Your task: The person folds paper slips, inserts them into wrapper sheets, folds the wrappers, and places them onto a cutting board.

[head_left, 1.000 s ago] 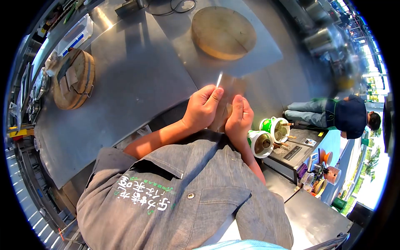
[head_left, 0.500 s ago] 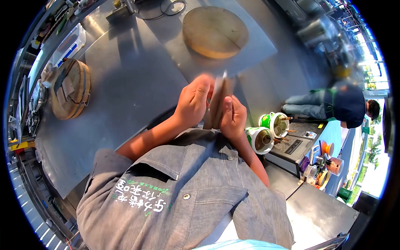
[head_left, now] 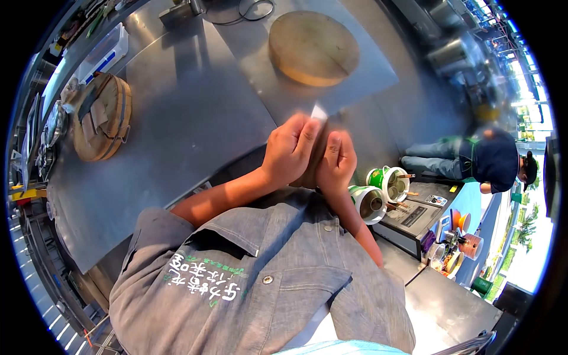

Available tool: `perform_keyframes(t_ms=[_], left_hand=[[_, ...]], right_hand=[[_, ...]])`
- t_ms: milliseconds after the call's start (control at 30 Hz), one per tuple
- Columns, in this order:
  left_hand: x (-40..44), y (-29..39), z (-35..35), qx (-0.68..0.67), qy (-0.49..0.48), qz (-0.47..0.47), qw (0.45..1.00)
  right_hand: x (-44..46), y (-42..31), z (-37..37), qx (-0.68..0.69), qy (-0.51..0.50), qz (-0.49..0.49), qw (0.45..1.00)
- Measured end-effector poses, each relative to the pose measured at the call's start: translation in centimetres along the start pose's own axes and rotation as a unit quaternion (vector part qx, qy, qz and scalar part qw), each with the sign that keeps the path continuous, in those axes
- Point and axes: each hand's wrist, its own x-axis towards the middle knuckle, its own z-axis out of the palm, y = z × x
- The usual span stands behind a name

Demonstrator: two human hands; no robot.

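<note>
A brown flat, folded piece (head_left: pixel 321 145) stands between my two hands, over the front of my grey shirt. I cannot make out whether it is cardboard, paper or leather. At its top end a small white piece (head_left: pixel 319 112) sticks out, slightly blurred. My left hand (head_left: pixel 289 148) is closed on the brown piece from the left, thumb pointing up along it. My right hand (head_left: pixel 335 164) grips the right side, its thumb up as well. The fingers of both hands are partly hidden behind the piece.
A round wooden chopping board (head_left: pixel 313 47) lies on the metal worktop (head_left: pixel 195 130). Another thick round board (head_left: pixel 112 121) with brown pieces on it stands at left. To the right are white-green buckets (head_left: pixel 368 204) and a person (head_left: pixel 496 155) in dark clothes.
My left hand has moved right and closed against the brown piece, closer to my right hand. More of the white piece shows at the top. The view has shifted slightly.
</note>
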Motion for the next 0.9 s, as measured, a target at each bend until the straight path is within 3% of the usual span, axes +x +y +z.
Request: perform_keyframes(t_ms=[133,200,300,367,700,900], left_hand=[[0.0,-0.9,-0.1,-0.022,-0.004,-0.016,1.000],[-0.1,-1.3,0.3,-0.053,0.002,-0.026,0.998],[0.2,-1.5,0.8,-0.105,0.009,-0.050,0.993],[0.0,-1.7,0.8,-0.115,-0.003,-0.089,0.989],[0.4,-2.5,0.9,-0.077,-0.022,-0.085,0.993],[0.4,-3.2,1.3,-0.140,-0.007,-0.105,0.984]], right_hand=[[-0.1,-0.8,0.1,0.083,0.012,0.010,0.996],[-0.3,-0.8,-0.3,0.144,0.000,0.077,0.987],[-0.4,-1.0,-0.1,0.165,0.030,0.096,0.981],[-0.4,-0.9,-0.4,0.160,0.033,0.102,0.981],[-0.2,-0.8,-0.8,0.130,0.087,0.072,0.985],[-0.1,-0.8,-0.6,0.124,0.113,0.067,0.984]])
